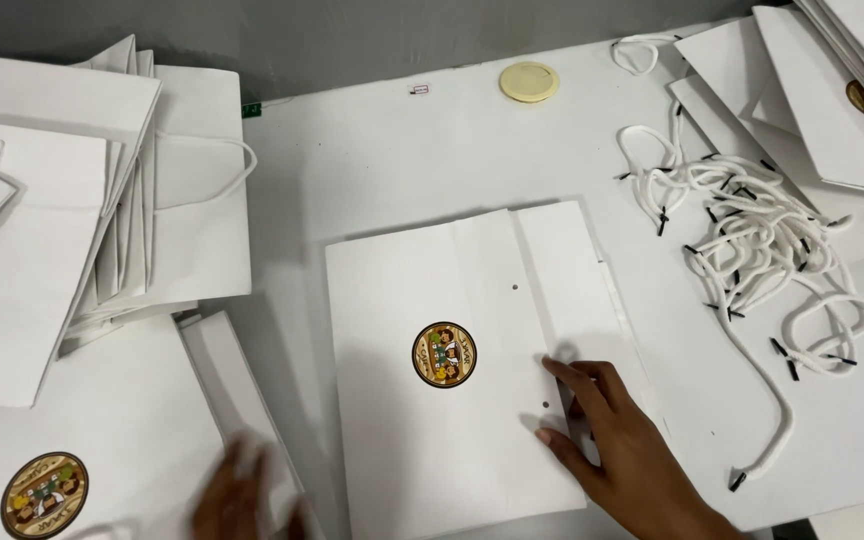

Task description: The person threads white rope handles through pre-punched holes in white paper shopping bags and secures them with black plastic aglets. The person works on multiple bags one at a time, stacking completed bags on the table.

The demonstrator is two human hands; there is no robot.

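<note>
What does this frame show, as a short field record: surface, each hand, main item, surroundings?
surface: white table
right hand: fingertips pressing the flat white paper bag near its punched holes
left hand: blurred, over the bag stack at lower left
main item: bag lies flat, round sticker up
surroundings: white cord handles piled right; more bags left

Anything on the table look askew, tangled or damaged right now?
No damage shows. The white cord handles lie in a loose tangle at right, and the stack of bags at left is fanned unevenly. The flat bag under the right hand lies straight.
</note>
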